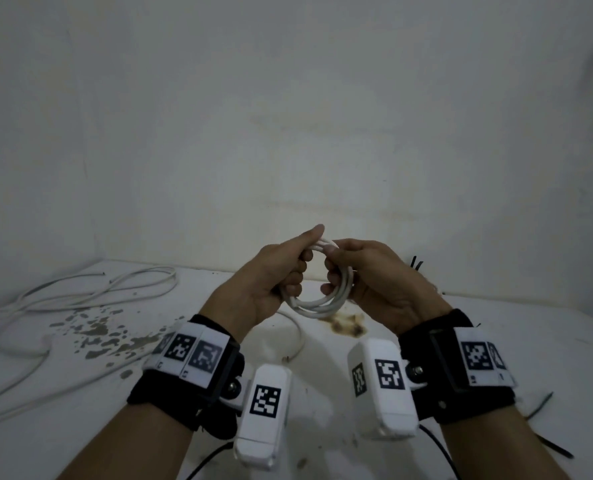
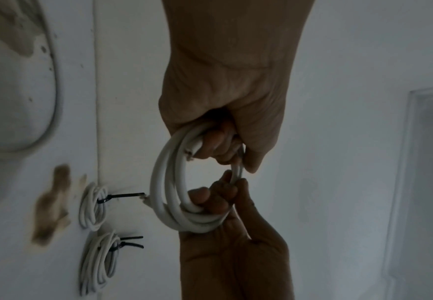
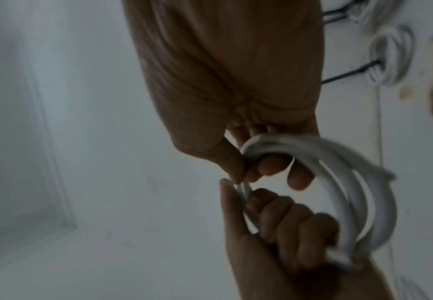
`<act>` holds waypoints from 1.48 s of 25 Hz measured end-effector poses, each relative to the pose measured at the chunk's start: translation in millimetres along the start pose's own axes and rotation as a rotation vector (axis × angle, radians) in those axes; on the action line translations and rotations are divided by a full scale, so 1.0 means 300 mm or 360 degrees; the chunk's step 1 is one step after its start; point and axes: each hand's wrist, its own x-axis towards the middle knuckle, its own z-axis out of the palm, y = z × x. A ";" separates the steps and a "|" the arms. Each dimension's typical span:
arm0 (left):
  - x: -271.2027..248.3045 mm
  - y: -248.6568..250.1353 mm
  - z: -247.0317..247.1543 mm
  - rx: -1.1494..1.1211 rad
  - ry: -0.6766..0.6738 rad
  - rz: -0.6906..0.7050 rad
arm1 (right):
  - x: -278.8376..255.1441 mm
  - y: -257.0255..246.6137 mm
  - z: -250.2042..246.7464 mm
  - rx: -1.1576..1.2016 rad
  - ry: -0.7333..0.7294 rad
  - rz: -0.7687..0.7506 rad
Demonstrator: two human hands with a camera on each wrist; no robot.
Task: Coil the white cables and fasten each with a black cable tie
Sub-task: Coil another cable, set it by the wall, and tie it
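Both hands hold one white cable coil [image 1: 317,303] in the air above the white table [image 1: 495,341]. My left hand [image 1: 305,258] grips the coil's left side, its thumb lying along the top. My right hand [image 1: 336,268] curls round the right side. In the left wrist view the coil [image 2: 164,182] has several loops, with a cut end [image 2: 192,152] by my left hand [image 2: 217,146] and my right hand [image 2: 215,201] hooked through from below. In the right wrist view the coil [image 3: 364,192] hangs between my right hand [image 3: 269,166] and left hand [image 3: 282,219]. No tie is on this coil.
Two coiled cables [image 2: 92,207] [image 2: 99,261], each bound with a black tie, lie on the table near the wall. Loose white cables [image 1: 80,292] sprawl at the left. Black ties [image 1: 541,405] lie at the right. A brown stain [image 1: 348,323] marks the table under the hands.
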 end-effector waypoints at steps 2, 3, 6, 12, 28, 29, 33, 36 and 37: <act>-0.002 -0.008 0.010 -0.0104 -0.0074 -0.0081 | 0.004 -0.010 0.012 0.0251 0.0070 0.0151; -0.002 -0.014 0.018 -0.0145 -0.0110 -0.0109 | 0.004 -0.014 0.014 0.0324 0.0108 0.0204; 0.000 -0.028 0.039 -0.0203 -0.0174 -0.0135 | 0.000 -0.025 0.011 0.0439 0.0222 0.0286; -0.003 -0.034 0.068 -0.0350 -0.0270 -0.0207 | -0.009 -0.039 -0.005 0.0606 0.0296 0.0319; -0.028 -0.202 0.304 0.0274 -0.0271 -0.0367 | -0.291 -0.009 -0.438 -0.1182 0.0266 0.0519; -0.032 -0.214 0.340 0.0259 -0.0288 -0.0371 | -0.312 -0.021 -0.498 -0.1443 0.0253 0.0571; -0.045 -0.240 0.466 0.0132 -0.0281 -0.0460 | -0.356 0.004 -0.606 -0.2277 0.0021 0.0782; -0.043 -0.243 0.522 -0.0001 -0.0265 -0.0521 | -0.333 0.069 -0.620 -0.2451 -0.0024 0.0683; -0.042 -0.239 0.530 -0.0035 -0.0261 -0.0542 | -0.325 0.087 -0.620 -0.2468 -0.0018 0.0652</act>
